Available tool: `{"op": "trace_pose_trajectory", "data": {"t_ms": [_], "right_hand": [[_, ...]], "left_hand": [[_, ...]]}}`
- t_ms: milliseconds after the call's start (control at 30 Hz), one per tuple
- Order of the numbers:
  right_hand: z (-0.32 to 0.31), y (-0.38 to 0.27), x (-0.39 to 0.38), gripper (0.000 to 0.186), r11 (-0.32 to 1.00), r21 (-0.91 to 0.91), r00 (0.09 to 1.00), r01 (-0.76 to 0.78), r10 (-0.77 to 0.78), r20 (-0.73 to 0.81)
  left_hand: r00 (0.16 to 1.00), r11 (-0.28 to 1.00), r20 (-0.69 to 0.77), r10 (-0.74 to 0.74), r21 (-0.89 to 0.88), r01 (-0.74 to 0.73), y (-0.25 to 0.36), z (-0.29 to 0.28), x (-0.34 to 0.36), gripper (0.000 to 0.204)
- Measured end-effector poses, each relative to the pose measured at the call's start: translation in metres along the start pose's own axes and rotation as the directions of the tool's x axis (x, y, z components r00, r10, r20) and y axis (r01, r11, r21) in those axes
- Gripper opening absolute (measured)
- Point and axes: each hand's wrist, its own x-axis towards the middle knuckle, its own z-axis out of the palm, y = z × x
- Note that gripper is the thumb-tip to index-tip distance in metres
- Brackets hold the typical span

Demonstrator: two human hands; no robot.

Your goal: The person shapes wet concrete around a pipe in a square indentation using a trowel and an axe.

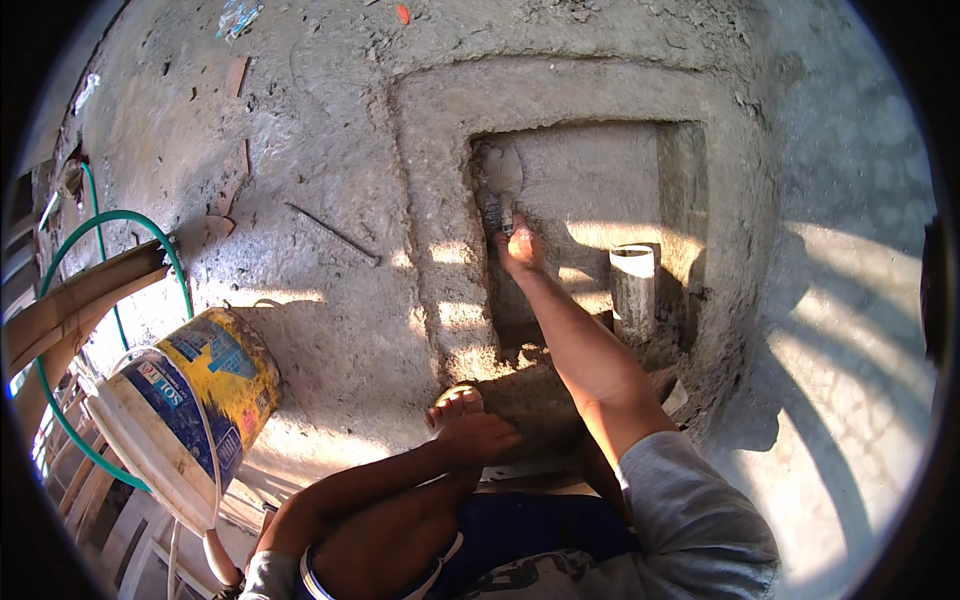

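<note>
The person's right hand point(521, 250) was down inside a square, grey recess point(620, 160) sunk in the rough cement floor point(330, 130), its fingers closed around a small tool point(497, 213). That tool lay close against the recess's left wall, partly covered by the hand and coated in grey, so its exact kind could not be made out. The right arm reached forward from a grey sleeve point(690, 490), over the near edge. The left hand point(482, 438) hung low in front of the body, just beside a bare foot point(458, 405) at the near left corner; its fingers pointed rightward, and whether they gripped anything could not be told. Toward the recess's right side stood a short pale pipe point(633, 290) with its open end showing, apart from the working hand. On the floor to the left lay a thin rod point(332, 234), and beyond it some reddish fragments point(236, 180). Nearer the person was a yellow and blue bucket point(200, 385) with a whitish rim, and next to it a looped green hose point(125, 214) and a brown board point(90, 290). Bands of sunlight crossed the recess.
</note>
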Motion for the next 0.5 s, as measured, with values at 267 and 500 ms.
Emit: {"op": "trace_pose_trajectory", "data": {"t_ms": [267,500], "right_hand": [[-0.034,0.035,0.036,0.047,1.0,0.019,0.994,0.023,-0.025,0.109],[-0.097,0.007,0.026,0.051,0.958,0.245,0.898,-0.147,0.025,0.439]], "left_hand": [[0.992,1.0,0.128,0.014,0.006,-0.015,0.003,-0.004,0.009,0.035],[0.993,0.999,0.115,0.02,0.031,-0.024,0.0,0.004,0.001,0.037]]}}
